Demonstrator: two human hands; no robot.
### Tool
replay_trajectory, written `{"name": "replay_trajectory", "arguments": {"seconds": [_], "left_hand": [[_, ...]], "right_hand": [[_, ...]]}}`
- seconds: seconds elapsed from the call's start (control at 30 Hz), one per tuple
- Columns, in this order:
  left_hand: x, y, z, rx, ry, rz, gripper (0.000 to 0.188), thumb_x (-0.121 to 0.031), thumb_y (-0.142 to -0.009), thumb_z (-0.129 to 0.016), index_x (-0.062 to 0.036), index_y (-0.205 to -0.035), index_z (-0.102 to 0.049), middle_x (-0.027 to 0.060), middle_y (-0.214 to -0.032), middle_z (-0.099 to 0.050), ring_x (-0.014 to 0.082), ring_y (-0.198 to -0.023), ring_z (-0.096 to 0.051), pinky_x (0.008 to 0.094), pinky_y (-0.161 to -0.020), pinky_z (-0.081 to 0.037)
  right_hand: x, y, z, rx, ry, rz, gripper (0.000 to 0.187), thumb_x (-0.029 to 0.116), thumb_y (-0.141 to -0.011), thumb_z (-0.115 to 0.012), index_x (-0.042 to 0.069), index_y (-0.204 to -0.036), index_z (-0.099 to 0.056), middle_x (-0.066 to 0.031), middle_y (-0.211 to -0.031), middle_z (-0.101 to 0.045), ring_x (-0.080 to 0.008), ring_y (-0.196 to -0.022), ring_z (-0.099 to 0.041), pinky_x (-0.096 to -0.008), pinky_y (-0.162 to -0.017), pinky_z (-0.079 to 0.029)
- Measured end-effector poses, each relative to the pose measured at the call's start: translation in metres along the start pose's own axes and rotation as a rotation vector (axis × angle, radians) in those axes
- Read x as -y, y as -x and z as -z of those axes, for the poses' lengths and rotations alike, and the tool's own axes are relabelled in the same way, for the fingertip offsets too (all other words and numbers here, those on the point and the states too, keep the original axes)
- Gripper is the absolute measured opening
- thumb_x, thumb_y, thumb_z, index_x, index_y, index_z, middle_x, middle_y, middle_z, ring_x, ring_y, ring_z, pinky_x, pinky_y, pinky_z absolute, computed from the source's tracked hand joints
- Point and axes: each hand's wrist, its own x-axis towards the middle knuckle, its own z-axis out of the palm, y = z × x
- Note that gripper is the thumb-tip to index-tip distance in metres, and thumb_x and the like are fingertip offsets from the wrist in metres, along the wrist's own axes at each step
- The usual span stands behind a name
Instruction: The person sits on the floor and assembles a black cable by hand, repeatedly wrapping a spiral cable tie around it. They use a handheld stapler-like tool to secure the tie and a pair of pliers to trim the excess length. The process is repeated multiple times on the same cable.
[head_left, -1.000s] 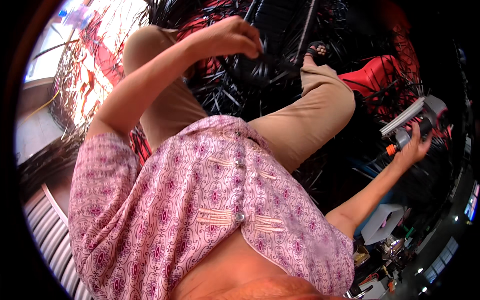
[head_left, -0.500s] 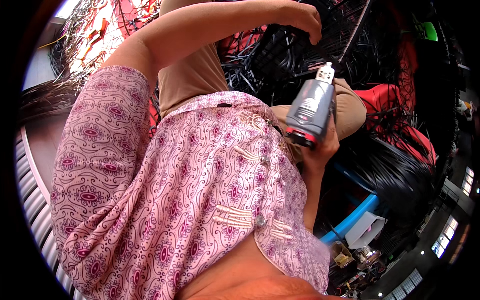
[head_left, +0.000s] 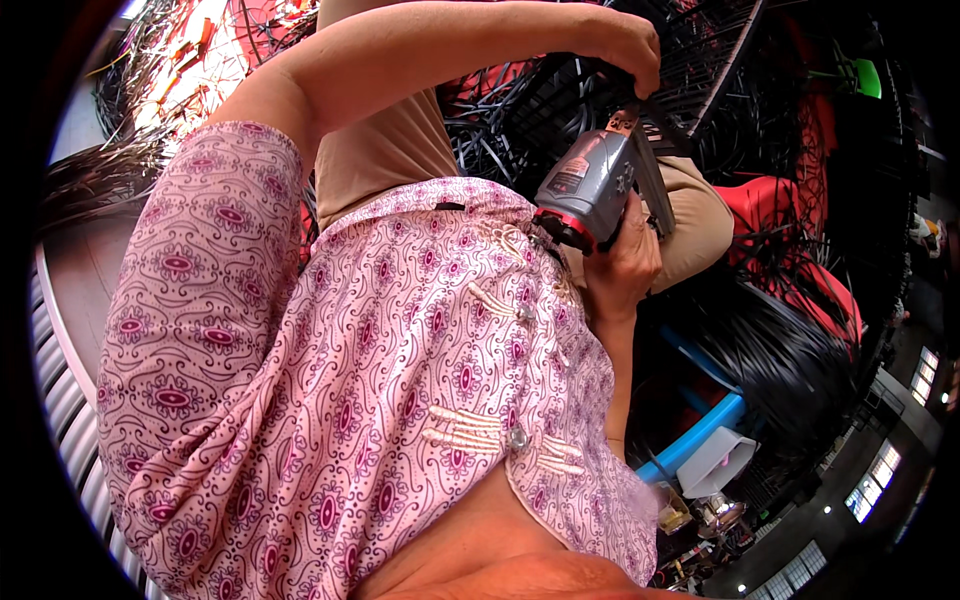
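Observation:
My right hand [head_left: 628, 250] is closed round the handle of a grey staple gun [head_left: 590, 180] with red trim at its rear end. The gun's metal nose points up and away from me, against or very near a dark bar of a black lattice piece [head_left: 705, 50]. Just beyond the nose, my left hand [head_left: 632, 50] reaches across from the left with its fingers curled down, pinching an edge of that lattice piece. The left fingertips are partly hidden, and the exact contact between nose and bar cannot be made out.
Tangled black strips [head_left: 490, 140] lie beyond my lap, over red material. A bundle of black strips [head_left: 790, 340] hangs at the right, near a blue curved rim [head_left: 700, 435] and a white container [head_left: 716, 462]. A red seat-like piece [head_left: 760, 205] is beside my knee.
The staple gun has moved slightly left and up, tilting so its nose meets the lattice area near my left hand. My left hand has shifted a little right and down.

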Motion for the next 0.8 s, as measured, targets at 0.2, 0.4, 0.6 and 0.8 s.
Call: {"name": "replay_trajectory", "arguments": {"seconds": [0.2,0.4,0.6,0.8], "left_hand": [[0.002,-0.002,-0.003,-0.017,0.025,-0.011,0.021,-0.02,-0.067,-0.076,-0.0069,-0.082,-0.081,0.0065,-0.073,-0.074,0.0155,-0.067,-0.067,0.0339,-0.062,-0.052],[0.013,-0.004,-0.004,0.054,0.111,-0.018,0.028,-0.017,-0.07,-0.075,-0.0005,-0.093,-0.079,0.0062,-0.087,-0.075,0.0136,-0.085,-0.068,0.0289,-0.078,-0.052],[0.008,0.0,-0.004,0.027,0.078,-0.02,0.029,-0.017,-0.069,-0.075,-0.0009,-0.093,-0.079,0.0068,-0.089,-0.076,0.0144,-0.085,-0.068,0.0292,-0.079,-0.052],[0.0,0.003,-0.003,-0.019,0.027,-0.024,0.02,-0.019,-0.067,-0.076,-0.0063,-0.082,-0.081,0.0066,-0.071,-0.073,0.016,-0.066,-0.066,0.0342,-0.062,-0.051]], "right_hand": [[0.001,0.0,-0.002,0.001,0.012,0.002,0.063,0.011,-0.08,-0.076,-0.004,-0.137,-0.055,-0.0232,-0.109,-0.071,-0.0419,-0.092,-0.069,-0.0463,-0.084,-0.054],[0.0,0.0,-0.003,0.017,0.031,-0.017,0.062,0.012,-0.08,-0.077,-0.004,-0.136,-0.056,-0.0231,-0.109,-0.071,-0.0413,-0.092,-0.069,-0.0464,-0.084,-0.054],[0.002,-0.001,-0.003,-0.01,0.027,0.005,0.059,0.013,-0.082,-0.077,-0.004,-0.135,-0.057,-0.0223,-0.107,-0.071,-0.0407,-0.089,-0.07,-0.0459,-0.081,-0.055],[0.001,0.001,-0.005,-0.015,0.022,-0.001,0.06,0.011,-0.08,-0.078,-0.003,-0.135,-0.057,-0.0221,-0.106,-0.071,-0.0405,-0.09,-0.07,-0.0461,-0.082,-0.055]]}}
